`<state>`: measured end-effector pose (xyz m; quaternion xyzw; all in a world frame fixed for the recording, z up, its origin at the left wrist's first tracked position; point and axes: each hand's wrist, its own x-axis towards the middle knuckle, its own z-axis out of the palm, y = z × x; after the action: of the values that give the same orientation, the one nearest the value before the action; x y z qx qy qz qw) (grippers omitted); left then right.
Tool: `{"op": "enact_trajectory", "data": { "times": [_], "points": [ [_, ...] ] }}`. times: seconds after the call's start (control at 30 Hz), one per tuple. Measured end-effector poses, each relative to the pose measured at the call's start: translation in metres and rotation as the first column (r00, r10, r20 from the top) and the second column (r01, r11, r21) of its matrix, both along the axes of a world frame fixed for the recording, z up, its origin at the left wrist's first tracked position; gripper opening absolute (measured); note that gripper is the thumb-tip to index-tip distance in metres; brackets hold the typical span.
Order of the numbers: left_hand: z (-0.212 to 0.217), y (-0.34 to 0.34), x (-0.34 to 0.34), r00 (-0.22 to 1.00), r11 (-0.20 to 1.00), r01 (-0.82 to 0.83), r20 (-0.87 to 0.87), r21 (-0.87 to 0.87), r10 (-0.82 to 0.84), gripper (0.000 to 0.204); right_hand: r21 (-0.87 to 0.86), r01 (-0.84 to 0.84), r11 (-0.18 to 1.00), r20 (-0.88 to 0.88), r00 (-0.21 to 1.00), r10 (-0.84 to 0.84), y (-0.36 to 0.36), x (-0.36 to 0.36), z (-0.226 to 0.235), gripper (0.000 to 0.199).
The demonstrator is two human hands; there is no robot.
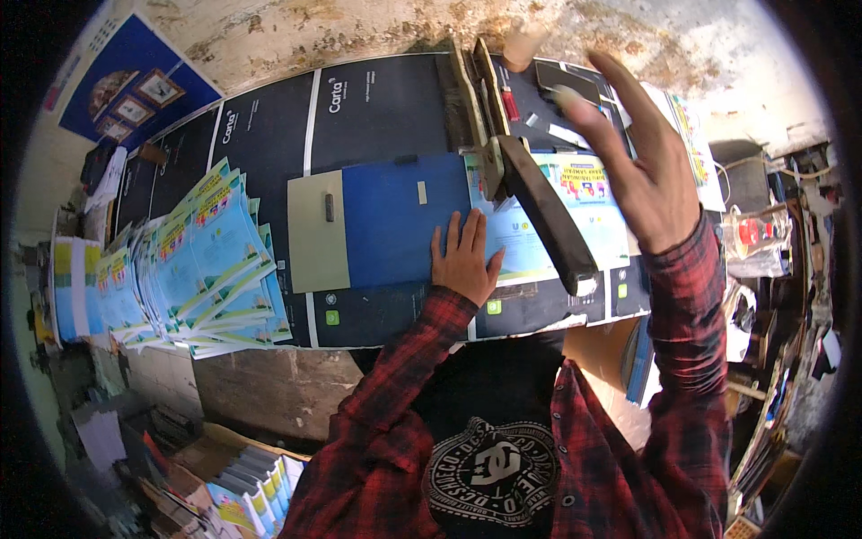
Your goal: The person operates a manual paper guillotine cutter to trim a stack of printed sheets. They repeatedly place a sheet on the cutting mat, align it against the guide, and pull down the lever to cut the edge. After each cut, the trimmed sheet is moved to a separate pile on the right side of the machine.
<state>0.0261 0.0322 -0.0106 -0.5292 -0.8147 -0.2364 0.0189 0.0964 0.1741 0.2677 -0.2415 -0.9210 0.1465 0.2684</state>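
Note:
My left hand (465, 258) lies flat with fingers spread, at the border between a blue board (386, 225) and a light blue printed sheet (593, 238). It holds nothing. Across that sheet reaches the dark lever handle (549, 216) of a bench tool that looks like a long-arm stapler; the tool's working end is partly hidden. To the right of the handle, my right hand (654, 171) is raised above the sheet, fingers apart and slightly blurred, with nothing in it. A grey-green panel (316, 251) with a small dark block (329, 207) on it adjoins the blue board.
Fanned stacks of printed sheets (193, 260) cover the table's left end. Behind my right hand lie a dark phone-like slab (567, 83) and a small red object (510, 104). A stained wall (377, 31) runs along the back. Boxed booklets (247, 494) stand below left.

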Motion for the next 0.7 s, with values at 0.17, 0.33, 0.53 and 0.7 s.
{"op": "enact_trajectory", "data": {
  "times": [0.17, 0.33, 0.53, 0.7],
  "points": [
    [0.005, 0.002, -0.002, 1.000, 1.000, -0.001, 0.027, -0.026, 0.001, 0.063, -0.014, -0.104, 0.994, 0.345, 0.933, 0.102, -0.049, -0.007, -0.058, 0.081],
    [-0.007, -0.003, 0.005, 1.000, 1.000, 0.019, 0.002, 0.014, -0.019, 0.066, 0.129, 0.114, 0.985, 0.347, 0.926, -0.152, -0.091, 0.022, -0.178, 0.091],
    [-0.005, 0.000, 0.003, 1.000, 1.000, 0.014, -0.020, -0.011, -0.015, 0.063, -0.181, -0.091, 0.979, 0.138, 0.983, 0.117, -0.060, 0.027, -0.140, 0.092],
    [0.005, -0.003, -0.001, 1.000, 1.000, 0.021, 0.013, 0.005, -0.021, 0.060, -0.918, -0.083, 0.387, -0.080, 0.996, 0.024, 0.017, 0.028, -0.062, 0.087]
  ]
}}
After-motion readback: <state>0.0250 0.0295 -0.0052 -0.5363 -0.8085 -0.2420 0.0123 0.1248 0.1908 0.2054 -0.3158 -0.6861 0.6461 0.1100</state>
